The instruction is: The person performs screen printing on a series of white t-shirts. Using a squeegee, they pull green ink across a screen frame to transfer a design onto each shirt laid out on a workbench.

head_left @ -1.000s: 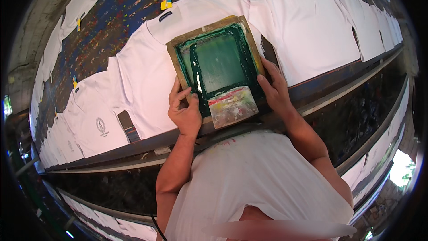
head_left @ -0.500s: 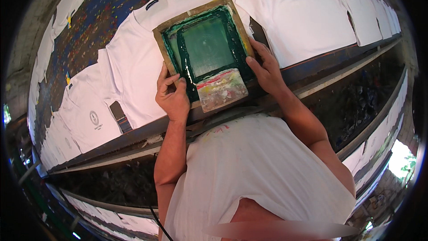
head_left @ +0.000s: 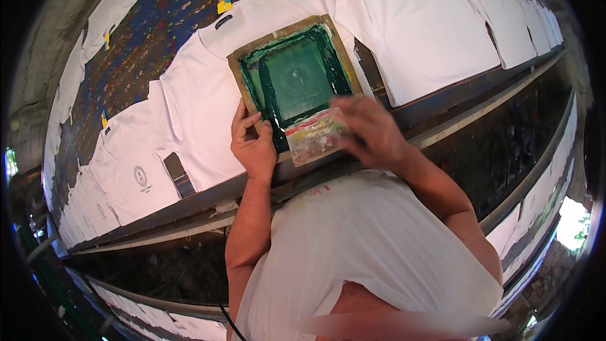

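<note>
A wooden-framed printing screen (head_left: 297,79) with green mesh lies on a white T-shirt (head_left: 189,88). A faint round design with lettering shows in its mesh. My left hand (head_left: 254,145) grips the lower left side of the frame, its fingers curled at the edge. A paint-stained squeegee (head_left: 310,142) rests at the near end of the screen, smeared with red and yellow. Blurred by motion, my right hand (head_left: 372,129) is over the squeegee's right side; whether its fingers have closed on it does not show.
More white T-shirts (head_left: 423,31) lie in a row along the long, paint-speckled table (head_left: 170,19). One to the left bears a small round dark print (head_left: 140,177). A yellow-and-blue tag (head_left: 224,4) sticks up behind the collar. Across a dark gap behind me runs another row of shirts.
My right hand has left the frame's right side and moved left to the squeegee. The screen now sits lower in view, and its round design has become visible. My left hand keeps its grip.
</note>
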